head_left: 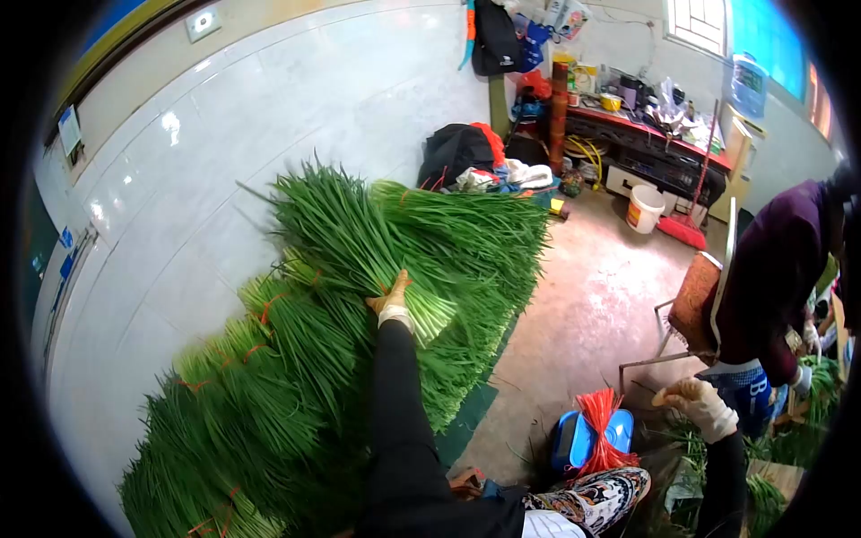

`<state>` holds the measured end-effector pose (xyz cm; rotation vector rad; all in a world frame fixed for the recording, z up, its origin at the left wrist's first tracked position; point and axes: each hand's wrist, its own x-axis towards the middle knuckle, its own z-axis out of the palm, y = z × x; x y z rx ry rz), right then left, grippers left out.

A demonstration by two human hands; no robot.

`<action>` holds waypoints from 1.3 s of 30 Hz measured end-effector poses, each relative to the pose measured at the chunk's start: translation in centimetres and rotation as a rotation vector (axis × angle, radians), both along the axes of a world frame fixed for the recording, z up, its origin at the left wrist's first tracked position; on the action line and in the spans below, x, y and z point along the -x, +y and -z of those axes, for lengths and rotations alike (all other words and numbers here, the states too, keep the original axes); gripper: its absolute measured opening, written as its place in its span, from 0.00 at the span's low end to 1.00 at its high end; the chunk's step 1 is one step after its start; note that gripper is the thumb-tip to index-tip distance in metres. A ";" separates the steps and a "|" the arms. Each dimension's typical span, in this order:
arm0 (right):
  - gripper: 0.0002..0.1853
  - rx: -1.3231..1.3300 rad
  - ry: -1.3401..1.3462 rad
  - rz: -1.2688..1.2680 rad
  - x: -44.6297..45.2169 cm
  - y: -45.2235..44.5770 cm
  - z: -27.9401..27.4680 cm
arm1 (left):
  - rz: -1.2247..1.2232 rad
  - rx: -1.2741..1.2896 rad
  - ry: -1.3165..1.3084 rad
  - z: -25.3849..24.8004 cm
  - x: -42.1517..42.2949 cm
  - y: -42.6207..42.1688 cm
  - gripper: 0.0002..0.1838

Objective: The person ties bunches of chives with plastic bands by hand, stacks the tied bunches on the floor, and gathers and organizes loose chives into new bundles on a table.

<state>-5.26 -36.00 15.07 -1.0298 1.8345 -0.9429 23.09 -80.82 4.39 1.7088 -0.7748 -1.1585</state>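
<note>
My left hand (393, 302), in a light glove with bare fingers, is closed round a bunch of chives (345, 229) near its pale stem ends. The bunch lies over a big pile of chives (296, 377), its leaf tips toward the wall. Red ties (254, 352) circle several bunches in the pile. My right hand (700, 408), gloved the same way, is raised at the lower right with its fingers curled in; I see nothing in them. Close to it, a bundle of red plastic strips (603, 435) rests over a blue container (569, 439) beside my patterned trouser leg.
A person in a dark purple top (776, 255) bends at the right beside a chair (695, 305). Farther back are a white bucket (644, 209), a red broom (683, 229) and a cluttered table (700, 134). A tiled wall (296, 99) borders the pile. Loose greens (767, 498) lie lower right.
</note>
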 end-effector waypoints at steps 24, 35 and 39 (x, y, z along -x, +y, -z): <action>0.08 0.029 -0.162 0.443 0.7 10.9 7.4 | 0.438 0.374 0.471 -7.6 -5.9 -2.4 0.32; 0.07 -0.001 -0.141 0.575 -0.4 14.0 7.9 | 0.011 0.130 -0.155 1.4 -2.9 -6.1 0.65; 0.08 0.029 -0.220 0.611 -0.7 16.4 9.1 | 0.019 0.085 -0.201 1.9 -3.6 -5.2 0.62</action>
